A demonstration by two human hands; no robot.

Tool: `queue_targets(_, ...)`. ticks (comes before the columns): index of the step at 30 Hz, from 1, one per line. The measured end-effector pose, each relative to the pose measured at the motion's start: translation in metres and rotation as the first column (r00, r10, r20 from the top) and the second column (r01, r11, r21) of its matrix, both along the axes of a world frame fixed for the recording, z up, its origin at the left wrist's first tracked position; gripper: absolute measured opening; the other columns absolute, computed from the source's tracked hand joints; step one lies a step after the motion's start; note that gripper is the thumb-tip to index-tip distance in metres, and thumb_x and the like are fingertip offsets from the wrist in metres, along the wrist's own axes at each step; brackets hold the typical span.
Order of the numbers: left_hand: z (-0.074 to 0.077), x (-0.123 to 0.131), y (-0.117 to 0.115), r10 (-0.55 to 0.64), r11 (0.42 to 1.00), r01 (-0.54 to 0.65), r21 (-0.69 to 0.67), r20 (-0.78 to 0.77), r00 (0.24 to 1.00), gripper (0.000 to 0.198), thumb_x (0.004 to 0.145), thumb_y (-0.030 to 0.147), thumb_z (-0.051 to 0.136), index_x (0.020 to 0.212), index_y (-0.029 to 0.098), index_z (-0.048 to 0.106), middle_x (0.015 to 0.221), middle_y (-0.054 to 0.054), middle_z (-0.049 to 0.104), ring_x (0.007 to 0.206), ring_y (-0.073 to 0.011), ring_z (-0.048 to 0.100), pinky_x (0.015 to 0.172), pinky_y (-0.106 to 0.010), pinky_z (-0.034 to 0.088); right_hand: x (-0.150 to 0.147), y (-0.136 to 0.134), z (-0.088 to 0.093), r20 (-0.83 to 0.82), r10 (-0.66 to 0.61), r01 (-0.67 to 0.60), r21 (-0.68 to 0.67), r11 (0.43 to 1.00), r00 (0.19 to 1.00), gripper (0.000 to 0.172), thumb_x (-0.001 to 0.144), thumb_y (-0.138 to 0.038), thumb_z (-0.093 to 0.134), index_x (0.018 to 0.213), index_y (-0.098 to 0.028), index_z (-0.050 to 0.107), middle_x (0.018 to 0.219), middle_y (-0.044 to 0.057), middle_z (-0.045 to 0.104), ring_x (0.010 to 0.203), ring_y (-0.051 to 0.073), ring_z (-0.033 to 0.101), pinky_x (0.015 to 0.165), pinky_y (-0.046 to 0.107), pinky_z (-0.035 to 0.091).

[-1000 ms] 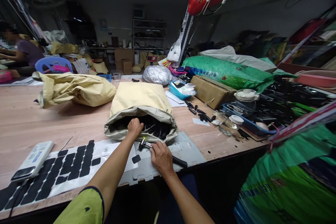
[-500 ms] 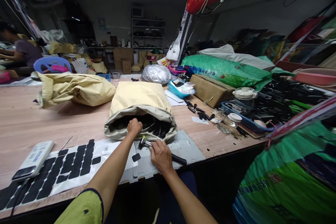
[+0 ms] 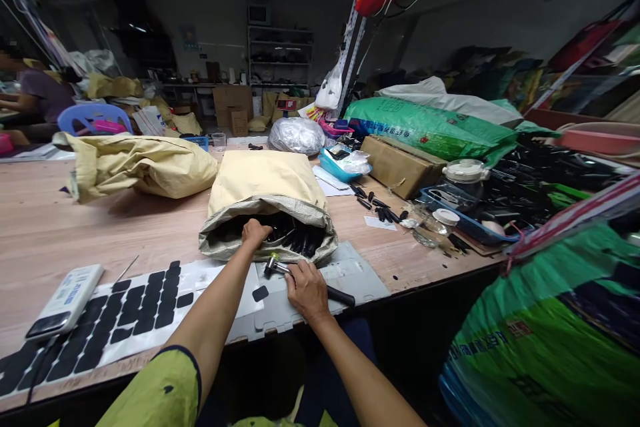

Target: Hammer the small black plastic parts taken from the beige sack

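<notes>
From my end, left hand (image 3: 255, 233) is in the near mouth of the sack (image 3: 270, 177) by black parts (image 3: 306, 240), can't tell if it's grasping any; right hand (image 3: 307, 290) has fingers round the hammer (image 3: 341, 295), nearer.

The sack (image 3: 270, 175) is matt and papery, the hammer's shaft (image 3: 283, 267) glossy metal, its handle (image 3: 341, 295) perhaps rubber.

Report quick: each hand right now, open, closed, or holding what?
Left hand: in the mouth of the bulky, pale-yellow, paper-like sack; fingers partly hidden, grip cannot be told.
Right hand: closed on the straight, black-handled metal hammer.
</notes>
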State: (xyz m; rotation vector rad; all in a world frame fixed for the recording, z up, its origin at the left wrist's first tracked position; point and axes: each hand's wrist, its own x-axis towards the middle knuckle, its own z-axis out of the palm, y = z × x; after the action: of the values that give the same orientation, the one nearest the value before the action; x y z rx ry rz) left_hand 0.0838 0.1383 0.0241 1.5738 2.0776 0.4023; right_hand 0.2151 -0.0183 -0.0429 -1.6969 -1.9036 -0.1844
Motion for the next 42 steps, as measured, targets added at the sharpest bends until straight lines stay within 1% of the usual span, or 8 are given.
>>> queue_targets(6, -0.002, 0.004, 0.002, 0.064, 0.997, -0.063, -0.037, 0.021, 0.998, 0.040, 0.075, 0.037, 0.073, 0.105, 0.011, 0.074, 0.118, -0.021, 0.070, 0.109, -0.0327, 0.067, 0.080, -0.031, 0.054, 0.002, 0.000, -0.001, -0.015, 0.034, -0.034, 0.019, 0.999, 0.999, 0.012, 0.084, -0.023, 0.058, 0.089, -0.023, 0.069, 0.088, 0.004, 0.062, 0.085, 0.020, 0.051, 0.074, 0.031, 0.037)
queue_targets(15, -0.003, -0.004, 0.002, 0.043, 0.996, -0.037, -0.085, 0.063, 0.997, 0.032, 0.070, 0.028, 0.078, 0.097, 0.012, 0.075, 0.104, -0.018, 0.075, 0.101, -0.0291, 0.070, 0.077, -0.028, 0.054, 0.005, -0.003, 0.003, -0.050, 0.098, -0.100, -0.024, 0.995, 0.994, 0.019, 0.079, -0.019, 0.059, 0.093, -0.023, 0.070, 0.089, 0.004, 0.062, 0.087, 0.020, 0.052, 0.077, 0.030, 0.039)
queue_targets(22, 0.000, 0.008, -0.011, 0.065, 0.998, -0.064, -0.022, 0.031, 0.997, 0.034, 0.073, 0.030, 0.073, 0.101, 0.011, 0.073, 0.113, -0.021, 0.071, 0.106, -0.0335, 0.067, 0.080, -0.034, 0.052, 0.007, -0.003, 0.001, -0.084, 0.105, -0.108, -0.023, 0.994, 0.991, 0.022, 0.078, -0.016, 0.056, 0.094, -0.022, 0.071, 0.088, 0.005, 0.063, 0.089, 0.021, 0.053, 0.080, 0.031, 0.041)
queue_targets(27, 0.006, -0.013, -0.018, -0.008, 0.993, 0.003, 0.117, 0.043, 0.999, 0.026, 0.078, 0.030, 0.068, 0.102, 0.019, 0.071, 0.109, -0.012, 0.073, 0.104, -0.0261, 0.067, 0.081, -0.028, 0.049, 0.007, -0.002, 0.000, -0.113, 0.094, -0.097, -0.023, 0.995, 0.989, 0.024, 0.079, -0.015, 0.055, 0.096, -0.021, 0.071, 0.087, 0.005, 0.064, 0.088, 0.021, 0.054, 0.080, 0.031, 0.041)
queue_targets(30, 0.008, -0.033, -0.032, -0.052, 0.967, 0.026, 0.254, 0.097, 0.994, 0.016, 0.079, 0.029, 0.067, 0.092, 0.020, 0.071, 0.096, -0.006, 0.074, 0.095, -0.0217, 0.067, 0.080, -0.027, 0.047, 0.007, -0.003, 0.001, -0.104, 0.072, -0.076, -0.029, 0.997, 0.992, 0.025, 0.077, -0.016, 0.057, 0.097, -0.021, 0.071, 0.089, 0.005, 0.065, 0.088, 0.021, 0.054, 0.079, 0.031, 0.040)
queue_targets(35, -0.002, -0.060, -0.079, -0.183, 0.884, -0.013, 0.468, 0.371, 0.911, 0.016, 0.078, 0.032, 0.066, 0.087, 0.018, 0.068, 0.081, -0.002, 0.071, 0.075, -0.0180, 0.064, 0.070, -0.028, 0.047, 0.004, -0.004, 0.002, -0.071, -0.032, 0.029, -0.038, 0.999, 0.997, 0.026, 0.075, -0.020, 0.063, 0.100, -0.021, 0.071, 0.093, 0.005, 0.067, 0.088, 0.022, 0.053, 0.077, 0.032, 0.036)
queue_targets(38, -0.013, -0.070, -0.110, -0.314, 0.865, 0.085, 0.494, 0.403, 0.860, 0.016, 0.078, 0.032, 0.065, 0.088, 0.019, 0.068, 0.083, -0.002, 0.070, 0.075, -0.0183, 0.063, 0.070, -0.029, 0.048, 0.003, -0.004, 0.003, -0.060, -0.071, 0.069, -0.033, 0.997, 0.996, 0.024, 0.079, -0.023, 0.063, 0.101, -0.021, 0.070, 0.095, 0.005, 0.067, 0.088, 0.021, 0.052, 0.077, 0.032, 0.034)
queue_targets(42, -0.028, -0.080, -0.140, -0.361, 0.873, 0.204, 0.444, 0.304, 0.882, 0.011, 0.077, 0.027, 0.065, 0.084, 0.020, 0.069, 0.084, -0.002, 0.070, 0.081, -0.0199, 0.061, 0.074, -0.032, 0.047, 0.013, -0.013, 0.002, -0.010, -0.085, 0.085, -0.016, 0.996, 0.996, 0.025, 0.083, -0.030, 0.063, 0.106, -0.022, 0.068, 0.098, 0.005, 0.065, 0.091, 0.022, 0.051, 0.079, 0.032, 0.034)
